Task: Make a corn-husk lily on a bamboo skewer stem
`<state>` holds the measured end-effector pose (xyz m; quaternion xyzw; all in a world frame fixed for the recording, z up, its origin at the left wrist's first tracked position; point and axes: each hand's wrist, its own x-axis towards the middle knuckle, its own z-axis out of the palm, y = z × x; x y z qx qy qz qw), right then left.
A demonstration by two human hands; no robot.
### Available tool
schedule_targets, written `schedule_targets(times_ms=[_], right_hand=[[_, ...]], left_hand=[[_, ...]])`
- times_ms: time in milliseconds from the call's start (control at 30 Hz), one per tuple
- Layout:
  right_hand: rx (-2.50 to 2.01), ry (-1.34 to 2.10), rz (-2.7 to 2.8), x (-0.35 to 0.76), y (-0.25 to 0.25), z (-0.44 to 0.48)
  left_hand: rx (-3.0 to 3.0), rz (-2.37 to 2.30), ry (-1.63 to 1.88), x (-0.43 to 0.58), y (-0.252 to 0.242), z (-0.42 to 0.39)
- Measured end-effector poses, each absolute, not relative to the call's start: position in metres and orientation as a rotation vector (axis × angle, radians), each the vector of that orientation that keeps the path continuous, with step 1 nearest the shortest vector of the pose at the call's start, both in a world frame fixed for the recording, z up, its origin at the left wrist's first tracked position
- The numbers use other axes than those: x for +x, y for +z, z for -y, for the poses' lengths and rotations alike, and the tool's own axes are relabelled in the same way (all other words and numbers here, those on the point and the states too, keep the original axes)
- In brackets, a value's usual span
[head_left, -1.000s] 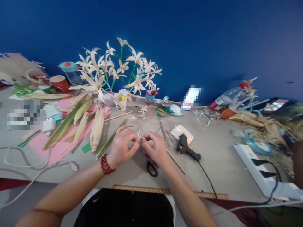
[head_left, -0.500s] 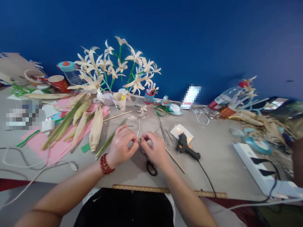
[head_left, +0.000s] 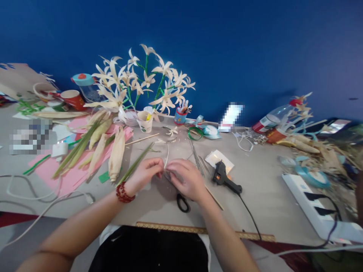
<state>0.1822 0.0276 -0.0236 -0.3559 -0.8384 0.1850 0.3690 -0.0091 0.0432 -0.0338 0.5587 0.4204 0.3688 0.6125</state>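
Observation:
My left hand point(head_left: 145, 173), with a red beaded bracelet at the wrist, is closed in a pinch above the middle of the table. My right hand point(head_left: 186, 178) meets it from the other side, thumb and fingers pinched together. A thin pale strip point(head_left: 166, 153) rises from between the fingertips of both hands; its lower end is hidden there. Below my right hand shows the black handle of a pair of scissors point(head_left: 183, 204). Thin wires point(head_left: 195, 155) lie just beyond that hand. Beside my left wrist are long green leaves point(head_left: 136, 162).
A black glue gun point(head_left: 224, 179) with its cord lies right of my hands. Pale husk flowers point(head_left: 166, 100) on green stems stand behind, near a paper cup point(head_left: 145, 122). Corn husks point(head_left: 116, 160) lie on pink paper point(head_left: 45, 172) at left. A white power strip point(head_left: 303, 207) is at right.
My left hand has drawn slightly lower and its fingers have curled in. The fingers of my right hand have stretched further over the strip. The view has shifted a little.

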Motion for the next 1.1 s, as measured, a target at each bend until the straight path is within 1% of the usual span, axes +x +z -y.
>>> schedule_targets(times_ms=[100, 167, 300, 367, 433, 500, 533, 700, 833, 933, 1100], right_hand=[[-0.938, 0.592, 2.082, 0.182, -0.024, -0.028], [-0.998, 0.810, 1.911, 0.184, -0.025, -0.029], [-1.072, 1.362, 1.412, 0.184, -0.031, -0.030], [-1.064, 1.508, 1.259, 0.183, -0.034, -0.031], [-1.061, 1.557, 1.211, 0.182, -0.036, -0.031], [-1.054, 1.494, 1.258, 0.182, -0.036, -0.029], [-1.048, 1.405, 1.316, 0.183, -0.035, -0.029], [-0.992, 0.727, 1.762, 0.183, -0.033, -0.024], [-0.970, 0.421, 1.958, 0.180, -0.035, -0.023], [-0.985, 0.291, 1.998, 0.180, -0.034, -0.021], [-1.099, 0.221, 2.006, 0.178, -0.029, -0.016]], left_hand=[[1.098, -0.902, 0.745, -0.010, -0.037, -0.045], [1.059, -0.869, 0.730, -0.011, -0.036, -0.046], [1.243, -0.886, 0.886, -0.011, -0.031, -0.045], [1.323, -0.874, 0.891, -0.011, -0.029, -0.045], [1.333, -0.854, 0.857, -0.010, -0.030, -0.044], [1.268, -0.843, 0.858, -0.010, -0.033, -0.044], [1.214, -0.833, 0.871, -0.009, -0.035, -0.043], [0.971, -0.757, 0.872, -0.008, -0.037, -0.043], [0.908, -0.737, 0.806, -0.007, -0.036, -0.042], [1.105, -0.799, 0.835, -0.007, -0.036, -0.039], [1.941, -1.045, 1.163, -0.007, -0.035, -0.031]])
